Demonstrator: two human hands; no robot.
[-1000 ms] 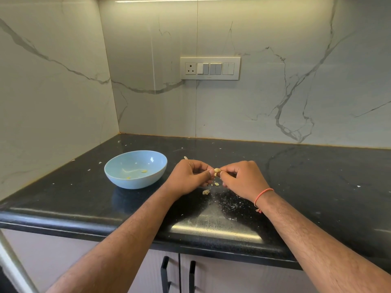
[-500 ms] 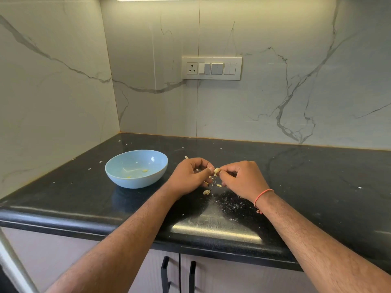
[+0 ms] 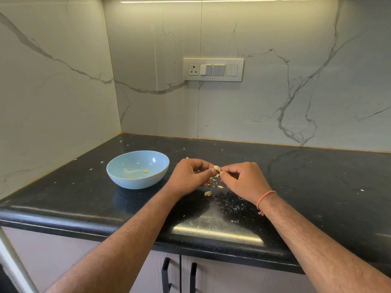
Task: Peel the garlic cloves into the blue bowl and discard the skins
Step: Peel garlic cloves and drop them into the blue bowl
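Note:
A pale garlic clove (image 3: 217, 168) is pinched between the fingertips of my left hand (image 3: 189, 178) and my right hand (image 3: 243, 180), a little above the black countertop (image 3: 317, 187). Both hands have their fingers curled around it. Bits of garlic skin (image 3: 208, 193) lie on the counter under and in front of my hands. The blue bowl (image 3: 137, 169) stands to the left of my left hand, with a few small yellowish pieces at its bottom.
The counter's front edge (image 3: 127, 231) runs below my forearms, with cabinet doors and black handles (image 3: 166, 273) beneath. Marble walls close the corner at the left and back. A switch panel (image 3: 213, 69) is on the back wall. Small white flecks dot the counter.
Both hands stay together on the clove with only slight finger movement. A few more skin bits lie beneath them.

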